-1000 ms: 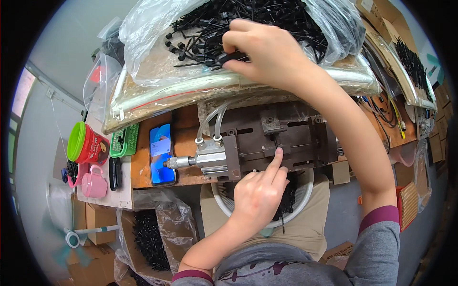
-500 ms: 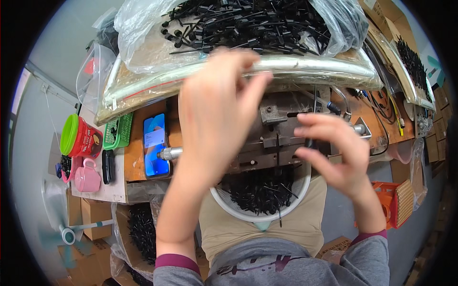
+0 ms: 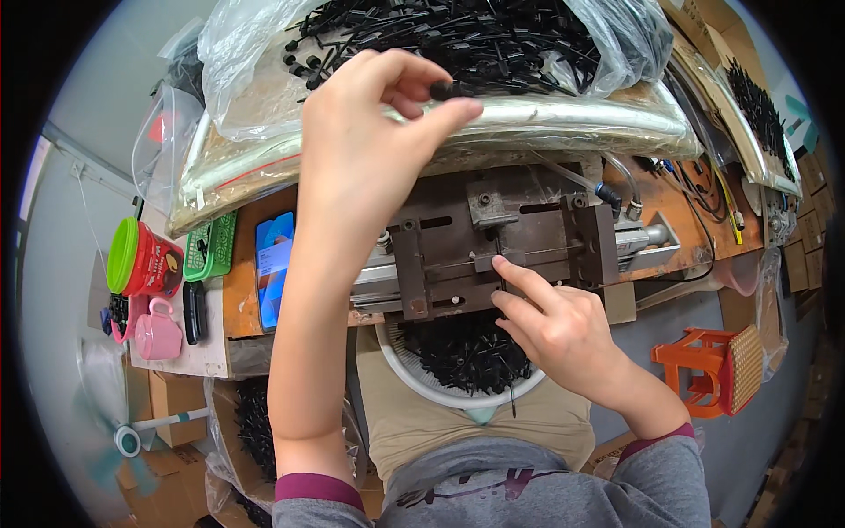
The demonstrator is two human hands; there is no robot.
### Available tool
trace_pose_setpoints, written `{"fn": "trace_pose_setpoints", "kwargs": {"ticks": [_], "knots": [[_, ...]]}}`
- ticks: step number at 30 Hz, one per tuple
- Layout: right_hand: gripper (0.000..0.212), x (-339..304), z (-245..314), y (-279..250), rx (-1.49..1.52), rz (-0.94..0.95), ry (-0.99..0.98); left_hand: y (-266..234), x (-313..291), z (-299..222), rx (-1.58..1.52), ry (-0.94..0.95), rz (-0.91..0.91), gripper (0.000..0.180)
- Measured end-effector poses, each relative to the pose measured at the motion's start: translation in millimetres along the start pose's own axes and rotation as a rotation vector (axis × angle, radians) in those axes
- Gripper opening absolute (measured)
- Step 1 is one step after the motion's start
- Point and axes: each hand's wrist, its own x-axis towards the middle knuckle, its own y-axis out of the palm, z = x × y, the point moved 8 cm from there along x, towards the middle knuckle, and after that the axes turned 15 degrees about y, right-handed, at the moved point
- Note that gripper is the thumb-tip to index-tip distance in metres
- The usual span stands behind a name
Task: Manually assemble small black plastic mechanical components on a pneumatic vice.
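Our R hand [image 3: 568,339] has just landed on the dark-brown metal fixture [image 3: 427,286], fingers apart, one tip touching its small metal block [image 3: 483,263]; L hand [image 3: 365,119] pinches a small black plastic pc [image 3: 441,91] near the film-wrapped tray rim [image 3: 563,114]. We're 2-handed now.

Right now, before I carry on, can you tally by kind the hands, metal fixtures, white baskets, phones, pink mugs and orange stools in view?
Hands: 2, left hand and right hand
Brown metal fixture: 1
White basket: 1
Phone: 1
Pink mug: 1
Orange stool: 1
Total: 7
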Motion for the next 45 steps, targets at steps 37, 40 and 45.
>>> {"fn": "trace_pose_setpoints", "kwargs": {"ticks": [37, 40, 45], "knots": [[0.027, -6.2, -20.1, -34.0, 0.313, -0.059, 0.122, 22.4, 21.3, 11.2, 0.379, 0.15, 0.107, 0.025], [0.027, -9.4, -11.1, -16.9, 0.279, -0.07, 0.117, 38.8, 32.9, 31.4, 0.441, 0.062, 0.222, 0.028], [0.018, -5.4, -0.8, 3.6, 0.049, -0.067, 0.007, 26.7, 35.3, 26.8, 0.465, 0.101, 0.211, 0.027]]}}
